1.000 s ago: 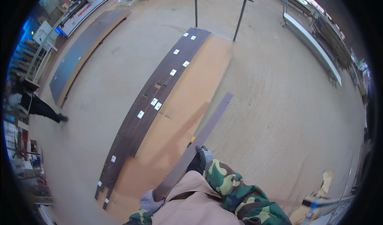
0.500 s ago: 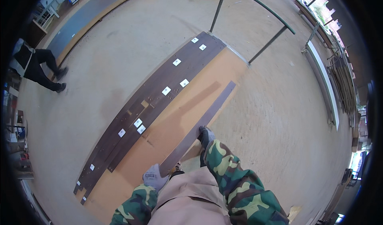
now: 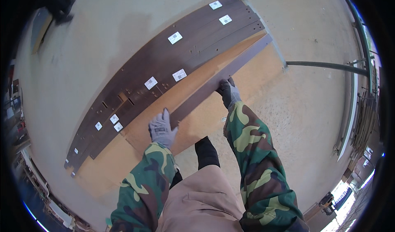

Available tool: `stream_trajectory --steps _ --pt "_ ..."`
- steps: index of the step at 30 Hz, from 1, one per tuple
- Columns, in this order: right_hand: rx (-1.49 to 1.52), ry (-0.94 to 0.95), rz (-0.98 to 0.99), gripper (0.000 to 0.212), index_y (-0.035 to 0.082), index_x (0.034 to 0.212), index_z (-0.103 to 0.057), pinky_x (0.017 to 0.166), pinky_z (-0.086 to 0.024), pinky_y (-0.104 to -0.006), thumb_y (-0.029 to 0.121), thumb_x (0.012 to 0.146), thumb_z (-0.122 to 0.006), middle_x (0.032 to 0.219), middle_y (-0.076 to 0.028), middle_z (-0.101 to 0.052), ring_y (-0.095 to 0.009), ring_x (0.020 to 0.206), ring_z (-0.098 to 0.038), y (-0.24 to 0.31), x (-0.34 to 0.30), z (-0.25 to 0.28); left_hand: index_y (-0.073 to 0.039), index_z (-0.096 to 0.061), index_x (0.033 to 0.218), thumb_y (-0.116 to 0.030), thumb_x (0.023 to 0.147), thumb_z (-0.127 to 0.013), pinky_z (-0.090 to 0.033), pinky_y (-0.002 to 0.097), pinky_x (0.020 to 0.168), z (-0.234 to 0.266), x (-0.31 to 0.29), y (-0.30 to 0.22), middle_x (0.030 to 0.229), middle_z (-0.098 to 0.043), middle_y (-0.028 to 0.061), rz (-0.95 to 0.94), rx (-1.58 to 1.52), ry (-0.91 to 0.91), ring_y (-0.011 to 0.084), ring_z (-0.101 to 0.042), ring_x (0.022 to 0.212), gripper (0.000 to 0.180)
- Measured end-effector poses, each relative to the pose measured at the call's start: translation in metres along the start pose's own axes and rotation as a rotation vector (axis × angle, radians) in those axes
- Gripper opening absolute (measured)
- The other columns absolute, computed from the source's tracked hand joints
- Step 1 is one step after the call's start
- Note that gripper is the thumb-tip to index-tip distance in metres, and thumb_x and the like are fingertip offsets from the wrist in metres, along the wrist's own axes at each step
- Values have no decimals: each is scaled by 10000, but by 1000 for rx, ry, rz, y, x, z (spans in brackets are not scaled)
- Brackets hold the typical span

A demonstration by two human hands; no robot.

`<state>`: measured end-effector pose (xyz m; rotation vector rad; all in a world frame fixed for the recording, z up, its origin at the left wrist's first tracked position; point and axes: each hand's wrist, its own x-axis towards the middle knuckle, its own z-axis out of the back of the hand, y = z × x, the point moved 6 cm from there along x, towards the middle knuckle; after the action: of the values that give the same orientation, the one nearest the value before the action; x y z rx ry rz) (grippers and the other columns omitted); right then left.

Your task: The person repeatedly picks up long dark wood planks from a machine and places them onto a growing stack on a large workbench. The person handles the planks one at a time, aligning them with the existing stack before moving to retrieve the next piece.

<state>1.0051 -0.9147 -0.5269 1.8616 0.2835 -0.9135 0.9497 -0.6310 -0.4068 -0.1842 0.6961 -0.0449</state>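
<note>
A long, narrow dark brown board strip (image 3: 230, 71) lies slantwise in front of me, held above a light brown platform. My left hand (image 3: 161, 130), in a grey glove, grips the strip's near end. Farther along its right edge, my right hand (image 3: 228, 93), also gloved, is closed on the strip; the fingertips under it are hidden. The light brown bed (image 3: 251, 71) beneath is a flat cart or pallet top. On its left half lie dark brown panels (image 3: 148, 55) with drilled holes, cut slots and several white labels.
A green metal handle frame (image 3: 325, 65) rises from the platform's far right end. At the upper left stands a person (image 3: 57, 6) in dark trousers, beside a long board (image 3: 39, 30). Long stacked lengths (image 3: 358, 121) line the right side.
Both hands have moved up and forward with the strip, over the platform and closer to the dark panels. My view has turned and come nearer to the platform.
</note>
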Motion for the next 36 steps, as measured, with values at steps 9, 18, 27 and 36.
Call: stream_trajectory --steps 9,18,27,36 --pt "-352 247 -188 325 29 1210 -411 776 -529 -363 139 909 -466 1119 -146 -546 -294 944 -598 -59 67 9 -30 -399 1310 -323 778 -656 -321 423 1010 -76 -103 49 1312 -424 195 181 -285 98 346 -412 1198 659" --pt "-218 64 -282 359 -16 1213 -406 838 -513 -414 174 913 -457 1146 -195 -489 -332 1044 -548 -52 75 -6 -12 -486 1211 -279 778 -671 -386 412 962 -116 -286 51 1181 -525 199 551 -726 111 356 -477 1125 541" --pt "-384 431 -647 382 25 1240 -434 797 -527 -428 206 909 -499 1057 -152 -593 -325 917 -617 -125 -150 -14 -1 -487 1202 -282 774 -674 -378 395 971 -103 -384 25 1196 -514 191 685 -935 -155 345 -471 1136 545" --pt "-773 991 -1134 408 54 1308 -379 814 -505 -465 196 933 -455 1208 -202 -538 -361 994 -587 -172 -505 68 28 -365 1312 -181 777 -683 -411 368 956 -156 -669 -10 1276 -448 193 1103 -1109 -646 299 -498 1130 657"
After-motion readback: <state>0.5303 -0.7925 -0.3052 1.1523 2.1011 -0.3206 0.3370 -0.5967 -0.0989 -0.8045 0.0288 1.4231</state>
